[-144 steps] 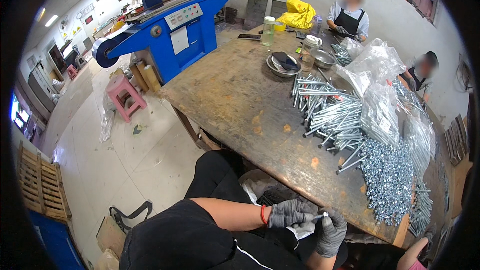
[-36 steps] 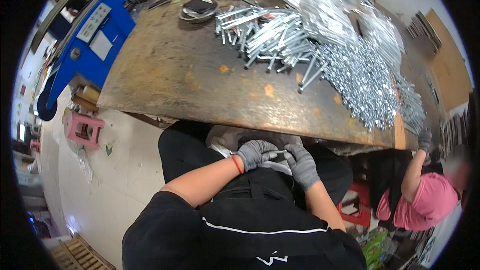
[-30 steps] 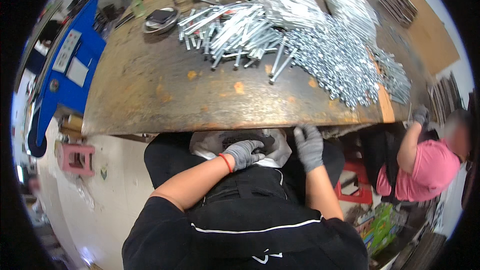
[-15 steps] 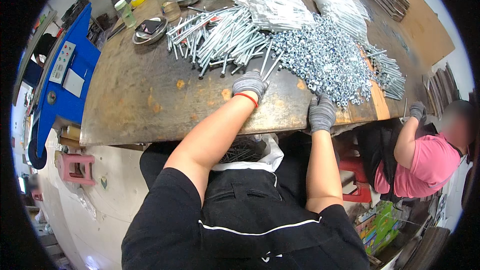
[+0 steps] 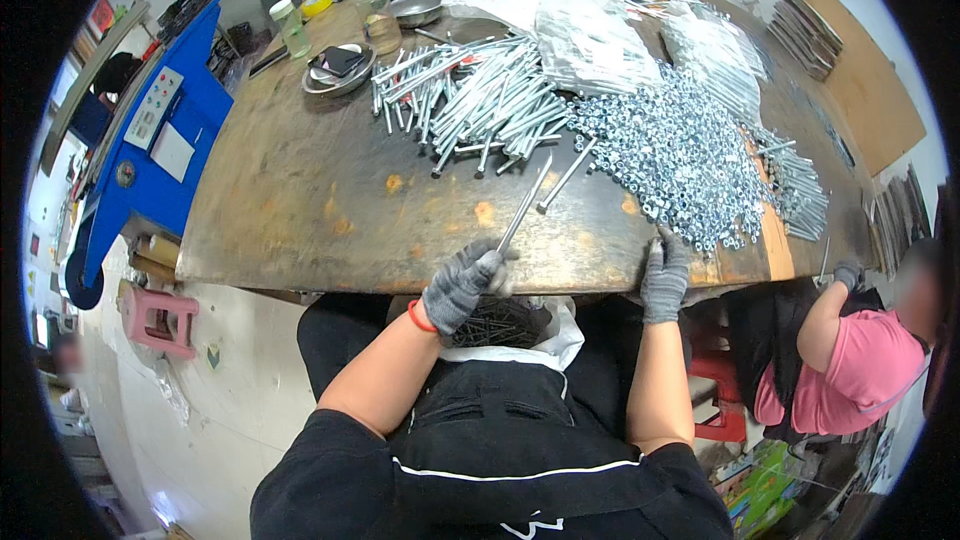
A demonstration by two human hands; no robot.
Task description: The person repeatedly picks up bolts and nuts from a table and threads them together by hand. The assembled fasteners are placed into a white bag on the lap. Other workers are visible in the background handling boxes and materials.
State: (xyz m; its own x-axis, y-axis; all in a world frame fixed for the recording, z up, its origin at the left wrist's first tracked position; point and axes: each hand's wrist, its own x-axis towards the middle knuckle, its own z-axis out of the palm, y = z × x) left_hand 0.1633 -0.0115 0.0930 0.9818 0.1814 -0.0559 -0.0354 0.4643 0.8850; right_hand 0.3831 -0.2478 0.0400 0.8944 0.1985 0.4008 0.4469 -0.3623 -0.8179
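Note:
My left hand [image 5: 465, 285], in a grey glove with a red band at the wrist, is closed around a long bolt [image 5: 524, 206] over the table's near edge. The bolt's shank slants up and away from the fingers. Another long bolt [image 5: 567, 176] lies loose just beyond it. By the near border of a heap of small silver nuts [image 5: 670, 150], my gloved right hand [image 5: 665, 280] has thumb and fingertips drawn together; whatever is between them is too small to make out. Left of the nuts lies a pile of long bolts [image 5: 490, 95].
Clear plastic bags [image 5: 590, 40] of bolts lie behind the heaps. A metal bowl with a phone [image 5: 340, 65] and jars [image 5: 290, 30] stand far left. Below the table edge, an open white bag [image 5: 565, 340] holds dark bolts. A co-worker in pink [image 5: 850, 360] sits at right.
My left hand has drawn back toward me from the bolt pile, bringing one long bolt with it. The other bolt stays on the table. My right hand remains at the nuts.

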